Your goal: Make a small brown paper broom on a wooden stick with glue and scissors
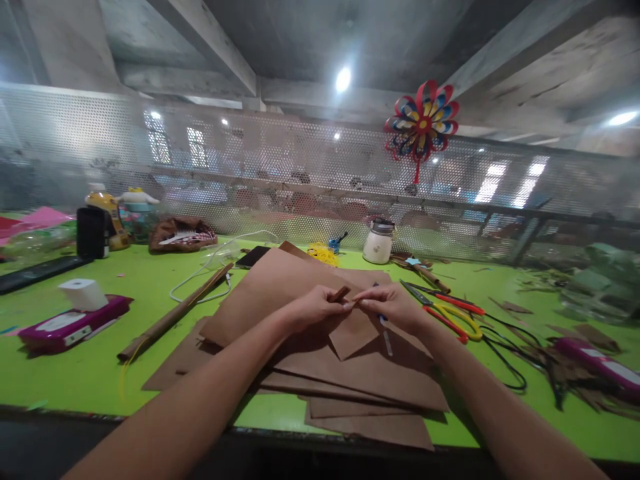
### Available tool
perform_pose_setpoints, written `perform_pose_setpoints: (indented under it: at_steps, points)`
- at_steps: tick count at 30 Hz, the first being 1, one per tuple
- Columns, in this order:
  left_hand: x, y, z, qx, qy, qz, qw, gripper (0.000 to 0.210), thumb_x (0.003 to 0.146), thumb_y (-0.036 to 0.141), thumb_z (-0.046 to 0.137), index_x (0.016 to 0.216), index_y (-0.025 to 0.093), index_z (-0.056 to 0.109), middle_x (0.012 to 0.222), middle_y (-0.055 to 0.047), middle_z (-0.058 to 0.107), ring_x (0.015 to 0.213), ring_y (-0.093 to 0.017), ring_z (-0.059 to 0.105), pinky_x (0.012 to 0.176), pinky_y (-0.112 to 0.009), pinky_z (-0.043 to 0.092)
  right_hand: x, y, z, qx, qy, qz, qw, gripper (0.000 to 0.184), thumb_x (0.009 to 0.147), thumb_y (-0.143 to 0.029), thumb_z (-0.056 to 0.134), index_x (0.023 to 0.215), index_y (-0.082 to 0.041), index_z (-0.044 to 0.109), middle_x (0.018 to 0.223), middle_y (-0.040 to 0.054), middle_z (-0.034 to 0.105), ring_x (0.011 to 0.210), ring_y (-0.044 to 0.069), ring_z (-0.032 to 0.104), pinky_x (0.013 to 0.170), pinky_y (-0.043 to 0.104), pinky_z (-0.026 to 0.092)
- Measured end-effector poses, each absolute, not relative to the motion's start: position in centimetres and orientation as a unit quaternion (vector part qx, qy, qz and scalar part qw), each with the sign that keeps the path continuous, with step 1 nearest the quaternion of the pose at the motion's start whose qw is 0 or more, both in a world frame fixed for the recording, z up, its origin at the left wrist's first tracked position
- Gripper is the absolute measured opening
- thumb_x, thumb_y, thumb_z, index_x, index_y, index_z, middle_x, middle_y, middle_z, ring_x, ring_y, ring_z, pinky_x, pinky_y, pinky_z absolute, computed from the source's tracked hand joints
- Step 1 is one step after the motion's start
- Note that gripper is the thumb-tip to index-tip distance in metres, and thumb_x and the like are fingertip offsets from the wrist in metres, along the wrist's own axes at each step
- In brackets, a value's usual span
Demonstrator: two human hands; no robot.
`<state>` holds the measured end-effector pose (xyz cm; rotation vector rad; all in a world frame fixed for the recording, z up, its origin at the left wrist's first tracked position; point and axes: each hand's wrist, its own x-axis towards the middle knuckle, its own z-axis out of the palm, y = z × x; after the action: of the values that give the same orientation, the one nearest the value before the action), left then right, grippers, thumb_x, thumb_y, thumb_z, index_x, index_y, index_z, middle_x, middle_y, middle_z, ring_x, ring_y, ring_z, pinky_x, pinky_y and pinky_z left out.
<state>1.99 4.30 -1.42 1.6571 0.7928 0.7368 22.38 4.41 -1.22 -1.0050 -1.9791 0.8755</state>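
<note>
Dim room overall, dark grey ceiling [295, 40]; lamp [343, 79] at 12 o'clock blown out with hazy glare, second lamp [623, 119] between 2 and 3. Soft shadows on brown paper [270, 293] toward 6. Wide-angle stretch, smeary edges at 3 and 9 o'clock.

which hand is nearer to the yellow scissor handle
Right. The right hand is just left of the yellow scissor handle; the left hand is farther left.
</note>
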Motion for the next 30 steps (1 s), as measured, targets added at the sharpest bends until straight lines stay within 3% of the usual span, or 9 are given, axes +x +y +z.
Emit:
perform_pose_setpoints:
  at_steps: [5,9,16,22,30]
  points:
    - [2.06,4.55,-1.4,0.7,0.351,0.314,0.536,0.036,0.064,0.041,0.071,0.075,0.007,0.067,0.057,0.002,0.048,0.053,-0.007,0.034,0.053,-0.024,0.021,22.15,4.06,-0.94,-0.387,-0.794,0.306,0.354,0.024,0.075,-0.035,0.06,0.083,-0.016,0.074,0.065,0.0016,0.064,0.059,0.013,0.05,0.055,0.024,0.036]
    - [2.2,4.19,-1.24,0.676,0.341,0.332,0.562,0.035,0.064,0.038,0.072,0.081,0.008,0.068,0.061,0.001,0.052,0.056,-0.008,0.038,0.057,-0.025,0.025,22.12,3.77,-0.65,-0.345,-0.79,0.354,0.363,0.023,0.074,-0.032,0.062,0.09,-0.018,0.069,0.077,0.0023,0.066,0.065,0.013,0.054,0.06,0.025,0.04]
    - [2.4,4.03,-1.08,0.667,0.33,0.34,0.575,0.03,0.063,0.036,0.072,0.079,0.011,0.066,0.065,0.001,0.054,0.06,-0.009,0.041,0.059,-0.023,0.027,22.12,4.28,-1.31,-0.351,-0.789,0.342,0.37,0.011,0.075,-0.029,0.062,0.078,-0.018,0.06,0.066,-0.0004,0.06,0.057,0.011,0.051,0.053,0.023,0.037]
    - [2.46,3.9,-1.08,0.691,0.324,0.346,0.545,0.03,0.066,0.038,0.07,0.077,0.01,0.066,0.063,0.001,0.052,0.058,-0.009,0.04,0.057,-0.023,0.028,22.13,3.9,-1.05,-0.343,-0.772,0.389,0.367,0.016,0.077,-0.032,0.061,0.081,-0.017,0.056,0.053,-0.0047,0.051,0.046,0.008,0.044,0.043,0.019,0.029]
    - [2.66,3.93,-1.16,0.735,0.314,0.332,0.501,0.033,0.072,0.045,0.063,0.072,0.011,0.063,0.061,0.0,0.051,0.056,-0.01,0.04,0.056,-0.025,0.031,21.9,3.73,-1.22,-0.311,-0.72,0.488,0.383,0.027,0.071,-0.04,0.068,0.08,-0.017,0.055,0.055,-0.0058,0.05,0.046,0.007,0.043,0.045,0.02,0.031]
